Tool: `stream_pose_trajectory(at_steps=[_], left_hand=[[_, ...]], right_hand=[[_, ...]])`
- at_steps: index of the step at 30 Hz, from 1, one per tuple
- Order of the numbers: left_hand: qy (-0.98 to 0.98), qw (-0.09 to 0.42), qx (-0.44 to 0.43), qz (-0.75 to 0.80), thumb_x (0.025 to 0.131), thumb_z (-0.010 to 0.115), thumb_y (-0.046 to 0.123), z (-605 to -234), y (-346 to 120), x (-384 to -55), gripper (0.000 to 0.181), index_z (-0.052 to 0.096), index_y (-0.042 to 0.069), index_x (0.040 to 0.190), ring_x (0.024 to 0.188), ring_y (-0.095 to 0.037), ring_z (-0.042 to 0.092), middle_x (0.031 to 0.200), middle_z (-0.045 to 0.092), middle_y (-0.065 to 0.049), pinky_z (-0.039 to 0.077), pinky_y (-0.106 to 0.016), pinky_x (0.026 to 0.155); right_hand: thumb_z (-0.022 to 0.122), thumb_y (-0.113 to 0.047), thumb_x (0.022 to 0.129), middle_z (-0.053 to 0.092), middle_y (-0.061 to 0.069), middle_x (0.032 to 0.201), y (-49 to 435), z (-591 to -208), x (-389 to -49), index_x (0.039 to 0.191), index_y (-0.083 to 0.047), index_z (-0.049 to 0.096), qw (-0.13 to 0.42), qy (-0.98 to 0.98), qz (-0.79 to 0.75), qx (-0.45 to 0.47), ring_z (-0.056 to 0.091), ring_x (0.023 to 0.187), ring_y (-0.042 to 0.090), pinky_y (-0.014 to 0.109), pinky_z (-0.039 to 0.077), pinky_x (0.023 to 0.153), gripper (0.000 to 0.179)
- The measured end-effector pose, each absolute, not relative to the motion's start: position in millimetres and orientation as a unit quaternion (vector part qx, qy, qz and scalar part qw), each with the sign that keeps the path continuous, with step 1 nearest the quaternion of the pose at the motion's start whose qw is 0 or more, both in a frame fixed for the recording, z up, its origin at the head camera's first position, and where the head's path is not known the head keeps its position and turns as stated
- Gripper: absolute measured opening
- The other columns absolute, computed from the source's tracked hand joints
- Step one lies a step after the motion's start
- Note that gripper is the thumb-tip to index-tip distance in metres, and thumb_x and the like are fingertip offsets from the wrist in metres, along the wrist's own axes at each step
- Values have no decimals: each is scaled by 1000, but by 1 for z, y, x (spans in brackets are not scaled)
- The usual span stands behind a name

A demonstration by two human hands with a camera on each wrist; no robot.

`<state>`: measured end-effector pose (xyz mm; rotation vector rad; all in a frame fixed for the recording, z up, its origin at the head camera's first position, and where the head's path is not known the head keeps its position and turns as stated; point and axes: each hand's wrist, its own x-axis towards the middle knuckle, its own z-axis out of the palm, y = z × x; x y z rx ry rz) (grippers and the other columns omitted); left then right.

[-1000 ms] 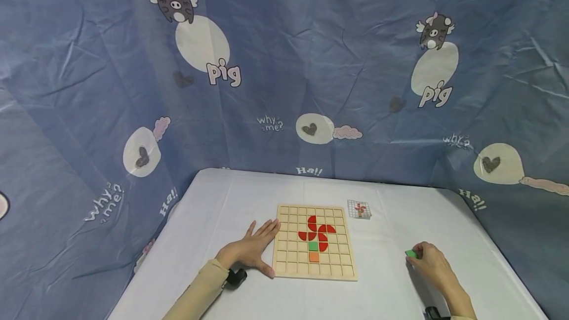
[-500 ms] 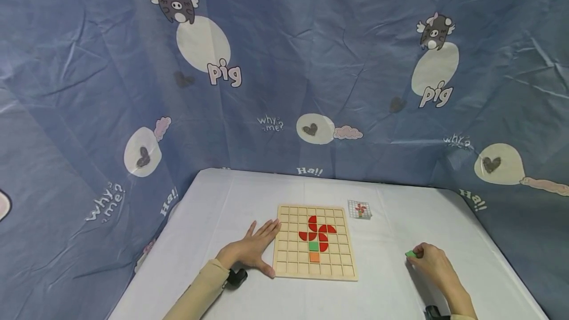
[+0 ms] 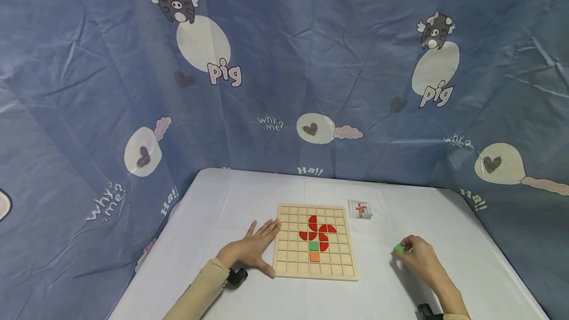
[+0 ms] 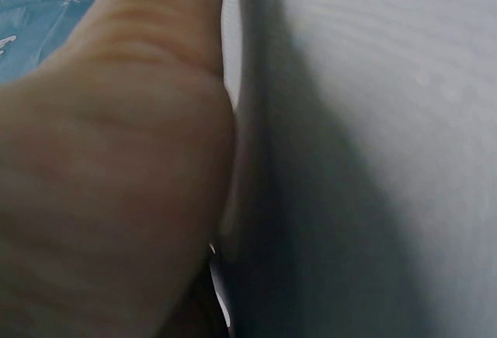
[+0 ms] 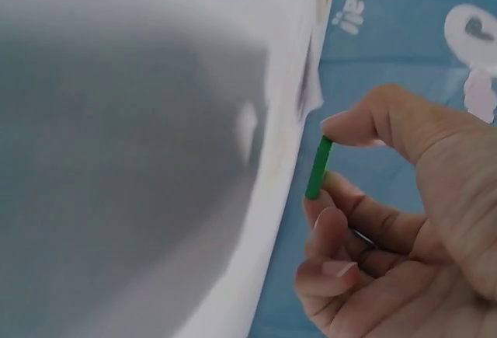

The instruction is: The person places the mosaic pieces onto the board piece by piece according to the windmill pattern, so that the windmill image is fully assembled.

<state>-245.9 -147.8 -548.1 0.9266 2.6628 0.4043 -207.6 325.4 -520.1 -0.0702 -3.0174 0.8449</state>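
My right hand (image 3: 419, 259) pinches a small green square tile (image 3: 399, 248) between thumb and fingertips, to the right of the board. In the right wrist view the tile (image 5: 319, 168) appears edge-on, a thin green strip. My left hand (image 3: 252, 249) lies with fingers spread, fingertips and thumb at the left edge of a wooden grid board (image 3: 284, 255). On the board, red curved pieces (image 3: 312, 227) form a pinwheel. Below it sit a green tile (image 3: 313, 246) and an orange tile (image 3: 314, 257) in one column. The left wrist view is mostly filled by the hand.
A small pattern card (image 3: 359, 208) with a printed pinwheel on a grid lies past the board's upper right corner. White cloth (image 3: 249, 186) covers the table. A blue printed curtain (image 3: 275, 88) hangs behind and along the sides.
My right hand has moved a little left and away from me, carrying the green tile closer to the board. The left hand and the board stay where they were.
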Motion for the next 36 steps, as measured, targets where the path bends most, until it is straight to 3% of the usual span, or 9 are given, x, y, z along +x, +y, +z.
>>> stream_pose_trajectory(at_steps=[8,13,27,36], left_hand=[[926,147,318,143,61,73,72,-547,-148,-246,135,0,10,156,151,-30,-3,164,-4,-9,-6,-63,116],[925,148,318,143,60,73,72,-547,-147,-245,136,0,9,156,151,-31,-3,164,-3,-10,-6,-63,116],[925,144,322,139,61,73,72,-546,-147,-245,135,0,8,156,151,-31,-2,164,-3,-10,-5,-64,116],[926,140,323,136,61,71,74,-547,-147,-245,136,0,8,156,151,-31,-2,164,-3,-10,-5,-64,116]], right_hand=[[74,-10,74,59,5,85,278,-515,-206,92,0,61,68,-957,277,56,51,73,13,23,45,59,24],[77,-8,72,58,1,84,242,-515,-205,90,-4,61,77,-950,284,100,50,72,11,21,44,58,24],[77,-14,73,55,-6,85,165,-527,-193,90,-11,60,46,-928,264,260,48,71,2,18,46,59,24],[79,-23,77,58,-11,92,146,-537,-191,95,-15,65,13,-930,232,286,52,84,0,21,53,73,25]])
